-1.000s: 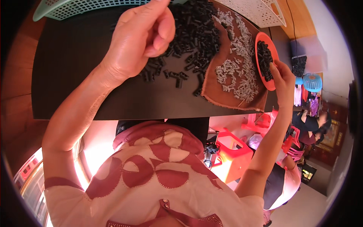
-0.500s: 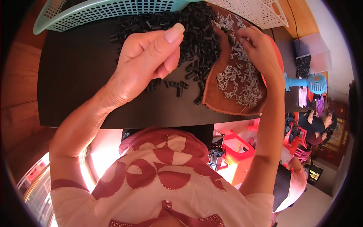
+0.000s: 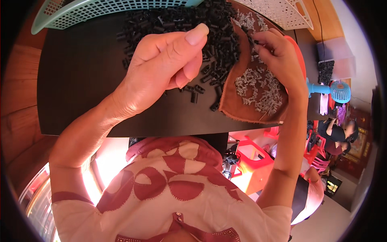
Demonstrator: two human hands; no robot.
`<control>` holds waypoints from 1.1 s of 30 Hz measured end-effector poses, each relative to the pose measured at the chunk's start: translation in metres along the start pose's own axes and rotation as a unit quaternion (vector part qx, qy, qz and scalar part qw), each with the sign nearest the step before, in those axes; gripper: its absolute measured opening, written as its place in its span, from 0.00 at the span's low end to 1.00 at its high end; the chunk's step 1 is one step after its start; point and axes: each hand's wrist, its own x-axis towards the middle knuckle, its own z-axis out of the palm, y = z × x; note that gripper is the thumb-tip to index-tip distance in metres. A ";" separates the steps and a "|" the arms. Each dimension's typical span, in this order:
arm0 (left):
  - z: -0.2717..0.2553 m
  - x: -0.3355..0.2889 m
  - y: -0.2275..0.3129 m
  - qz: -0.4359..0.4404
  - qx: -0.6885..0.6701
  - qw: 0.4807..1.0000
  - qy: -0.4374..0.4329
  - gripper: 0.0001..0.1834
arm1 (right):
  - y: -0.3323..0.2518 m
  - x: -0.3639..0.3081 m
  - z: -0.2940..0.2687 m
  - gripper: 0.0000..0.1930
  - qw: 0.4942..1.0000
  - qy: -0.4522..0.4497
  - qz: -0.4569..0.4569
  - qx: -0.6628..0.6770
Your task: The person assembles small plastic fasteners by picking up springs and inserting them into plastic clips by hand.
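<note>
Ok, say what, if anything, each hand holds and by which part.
Right hand: apparently a small black part, pinched; which end is unclear. Left hand: curled; cannot tell.

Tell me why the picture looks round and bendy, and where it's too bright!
Head view: a fisheye lens leaves black corners and bends the green basket; head view: glare bleaches the bright patch below the table, left of the patterned shirt; head view: the piled black parts blend together, while the silver springs stand out.
</note>
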 end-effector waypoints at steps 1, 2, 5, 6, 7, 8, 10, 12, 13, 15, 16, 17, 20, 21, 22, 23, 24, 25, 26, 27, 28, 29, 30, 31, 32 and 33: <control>0.001 0.000 0.001 -0.010 0.000 1.000 0.001 0.28 | -0.002 -0.003 -0.001 0.07 1.000 0.007 0.004 0.012; 0.002 0.000 0.002 -0.019 0.000 1.000 0.001 0.29 | -0.005 -0.007 0.000 0.07 1.000 0.006 0.004 0.012; 0.001 -0.001 0.001 -0.071 -0.035 0.997 -0.014 0.26 | -0.020 -0.019 0.007 0.06 0.998 0.055 0.027 0.033; 0.002 -0.001 0.000 -0.099 -0.069 0.992 -0.020 0.24 | -0.023 -0.024 0.012 0.06 0.994 0.071 0.011 0.079; 0.003 -0.001 -0.001 -0.100 -0.069 0.992 -0.019 0.24 | -0.027 -0.028 0.016 0.06 0.988 0.087 -0.006 0.125; 0.004 -0.001 -0.002 -0.106 -0.070 0.991 -0.033 0.21 | -0.034 -0.031 0.018 0.06 0.988 0.086 -0.007 0.126; 0.005 -0.001 -0.006 -0.113 -0.072 0.990 -0.047 0.18 | -0.052 -0.035 0.020 0.08 0.985 0.100 -0.045 0.131; 0.004 0.000 -0.009 -0.126 -0.072 0.988 -0.053 0.16 | -0.066 -0.038 0.019 0.09 0.987 0.093 -0.066 0.117; 0.004 -0.001 -0.010 -0.117 -0.070 0.989 -0.063 0.16 | -0.073 -0.038 0.021 0.09 0.985 0.096 -0.095 0.111; 0.004 -0.001 -0.006 -0.133 -0.057 0.986 -0.081 0.17 | -0.086 -0.041 0.025 0.10 0.980 0.105 -0.125 0.111; 0.004 0.000 -0.004 -0.148 -0.045 0.983 -0.099 0.17 | -0.090 -0.041 0.029 0.10 0.980 0.106 -0.125 0.111; 0.005 -0.001 -0.004 -0.148 -0.044 0.983 -0.100 0.17 | -0.093 -0.041 0.033 0.09 0.976 0.125 -0.149 0.094; 0.006 -0.003 -0.003 -0.107 -0.002 0.989 -0.098 0.17 | -0.103 -0.041 0.045 0.11 0.969 0.160 -0.168 0.081; 0.004 -0.003 -0.006 -0.075 0.006 0.993 -0.092 0.17 | -0.106 -0.041 0.046 0.11 0.968 0.159 -0.170 0.095; 0.003 -0.003 -0.008 -0.043 0.013 0.995 -0.086 0.18 | -0.107 -0.040 0.048 0.12 0.967 0.156 -0.171 0.109; 0.002 -0.003 -0.009 -0.044 0.015 0.995 -0.084 0.18 | -0.107 -0.040 0.050 0.13 0.965 0.152 -0.172 0.124; 0.002 -0.003 -0.009 -0.028 0.017 0.996 -0.087 0.17 | -0.109 -0.041 0.049 0.13 0.965 0.153 -0.171 0.124; 0.002 -0.003 -0.010 -0.011 0.020 0.996 -0.090 0.17 | -0.111 -0.044 0.047 0.13 0.967 0.138 -0.149 0.151; 0.002 -0.003 -0.010 -0.012 0.021 0.996 -0.090 0.17 | -0.112 -0.045 0.047 0.13 0.968 0.123 -0.128 0.178; 0.003 -0.003 -0.010 -0.013 0.005 0.996 -0.089 0.16 | -0.108 -0.047 0.046 0.13 0.968 0.125 -0.126 0.177; 0.004 -0.003 -0.009 -0.013 -0.011 0.996 -0.088 0.16 | -0.100 -0.049 0.046 0.13 0.954 0.141 -0.136 0.228; 0.005 -0.003 -0.009 -0.013 -0.011 0.996 -0.092 0.16 | -0.096 -0.051 0.045 0.14 0.937 0.156 -0.145 0.278; 0.005 -0.003 -0.009 -0.018 -0.022 0.995 -0.099 0.16 | -0.096 -0.053 0.044 0.14 0.936 0.156 -0.146 0.279; 0.005 -0.004 -0.009 -0.024 -0.034 0.993 -0.108 0.15 | -0.097 -0.056 0.043 0.14 0.941 0.139 -0.114 0.288; 0.005 -0.004 -0.009 -0.025 -0.033 0.993 -0.108 0.15 | -0.098 -0.058 0.041 0.14 0.944 0.121 -0.082 0.295; 0.004 -0.004 -0.009 -0.042 -0.042 0.992 -0.115 0.15 | -0.096 -0.057 0.039 0.12 0.955 0.104 -0.101 0.258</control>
